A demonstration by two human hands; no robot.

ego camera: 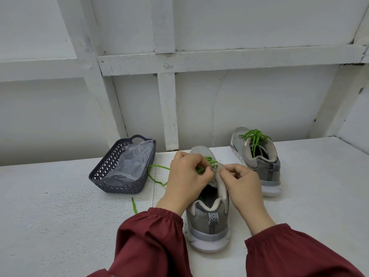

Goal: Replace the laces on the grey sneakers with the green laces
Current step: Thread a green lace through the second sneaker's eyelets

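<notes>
"Head view: where's the lace now?"

"Half threaded in the near sneaker (207, 220) on the surface (60, 216). The left hand (187, 176) pinches the green lace (157, 172) at the eyelets. The right hand (241, 180) has its fingers curled at the tongue, on what I can't tell."

"How will it handle?"

"Light, limp cord, I'd judge. Take it close behind the stiff tip."

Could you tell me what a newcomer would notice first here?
The bright green lace, pinched between the left hand and right hand over the near grey sneaker at centre, stands out first. Behind it on the right stands a second sneaker already laced in green; a dark basket sits left.
</notes>
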